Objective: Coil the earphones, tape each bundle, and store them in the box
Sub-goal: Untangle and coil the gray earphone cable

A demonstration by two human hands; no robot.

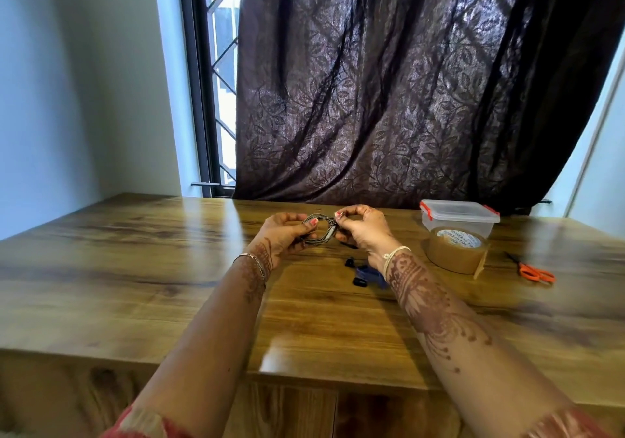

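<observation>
A coiled grey earphone cable (321, 231) forms a small ring held above the wooden table (169, 268). My left hand (285, 234) grips the ring's left side with the thumb laid over it. My right hand (362, 226) pinches the ring's right side between thumb and fingertips. Below my right wrist, a dark blue and black earphone bundle (363, 273) lies on the table, partly hidden by the arm. A clear plastic box (458, 216) with red clips and its lid on stands at the right. In front of it sits a roll of brown tape (455, 248).
Orange-handled scissors (534, 270) lie to the right of the tape roll. A dark patterned curtain (406, 82) hangs behind the table's far edge, with a barred window (220, 99) to its left. The table's near edge runs below my forearms.
</observation>
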